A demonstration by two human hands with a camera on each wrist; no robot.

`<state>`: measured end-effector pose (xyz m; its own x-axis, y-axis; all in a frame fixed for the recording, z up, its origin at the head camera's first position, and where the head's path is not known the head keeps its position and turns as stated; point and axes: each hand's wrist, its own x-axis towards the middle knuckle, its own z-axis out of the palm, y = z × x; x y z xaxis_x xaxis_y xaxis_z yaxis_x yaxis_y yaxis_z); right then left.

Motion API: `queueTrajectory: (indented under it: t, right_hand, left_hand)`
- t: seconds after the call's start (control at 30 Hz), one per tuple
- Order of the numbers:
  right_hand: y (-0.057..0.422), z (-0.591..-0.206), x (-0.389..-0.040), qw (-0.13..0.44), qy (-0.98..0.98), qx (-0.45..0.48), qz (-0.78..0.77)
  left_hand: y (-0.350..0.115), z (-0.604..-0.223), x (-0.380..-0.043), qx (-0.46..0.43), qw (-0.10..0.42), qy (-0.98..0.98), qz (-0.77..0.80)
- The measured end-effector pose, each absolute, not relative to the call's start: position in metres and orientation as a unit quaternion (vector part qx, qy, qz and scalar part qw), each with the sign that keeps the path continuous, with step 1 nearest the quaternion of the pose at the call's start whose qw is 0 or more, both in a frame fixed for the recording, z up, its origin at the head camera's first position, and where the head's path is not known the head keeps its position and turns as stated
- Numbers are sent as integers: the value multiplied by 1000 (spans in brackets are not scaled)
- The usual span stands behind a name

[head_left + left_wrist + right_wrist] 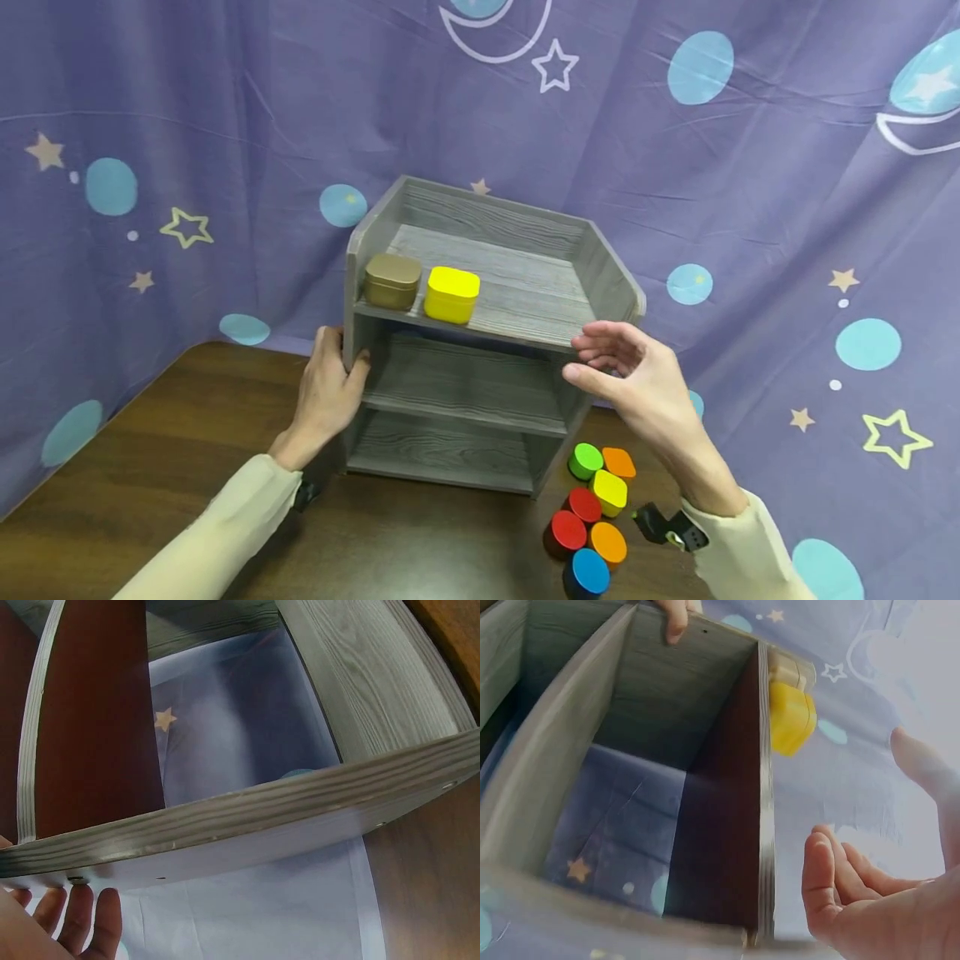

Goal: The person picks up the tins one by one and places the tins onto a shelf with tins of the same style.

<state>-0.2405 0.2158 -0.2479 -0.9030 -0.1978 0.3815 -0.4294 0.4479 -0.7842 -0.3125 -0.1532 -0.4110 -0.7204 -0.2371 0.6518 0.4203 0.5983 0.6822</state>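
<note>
A grey wood-grain shelf unit (pixel 465 418) stands on the table, with a raised rim round its top and open levels below. My left hand (pixel 327 392) grips its left side panel, the thumb at the front edge and the fingers on the outer face. The fingers (pixel 75 919) show against that face in the left wrist view. On the top level, at the left front, sit a bronze tin (pixel 392 282) and a yellow tin (pixel 452 295). Near the top's right front corner my right hand (pixel 637 375) is raised, fingers loosely bent and holding nothing.
Right of the unit, small tins stand close together on the brown table (pixel 405 542): a green one (pixel 586 461), a yellow one (pixel 609 492), a blue one (pixel 587 572), plus red and orange ones. A purple patterned curtain (pixel 225 150) hangs close behind.
</note>
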Motion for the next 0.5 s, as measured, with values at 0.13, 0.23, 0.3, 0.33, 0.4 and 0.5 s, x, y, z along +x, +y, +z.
queueTrajectory:
  t: [0.13, 0.23, 0.3, 0.33, 0.4, 0.5]
  right_hand:
    - [240, -258, -231, 126, -835, 184, 504]
    - [259, -266, -229, 130, -824, 177, 522]
    - [272, -273, -228, 132, -819, 166, 533]
    - [279, -278, -228, 132, -819, 158, 536]
    - [293, -286, -230, 133, -825, 138, 532]
    - [312, -300, -235, 131, -839, 101, 518]
  left_hand:
    - [-153, -409, -313, -52, 371, -812, -448]
    - [-153, -408, -313, -47, 373, -810, -450]
    - [-152, -407, -313, -44, 371, -812, -449]
    - [-152, -407, -313, -43, 369, -813, -449]
    - [-151, -406, -312, -37, 363, -815, -450]
    - [-149, -406, -310, -23, 357, -818, -451]
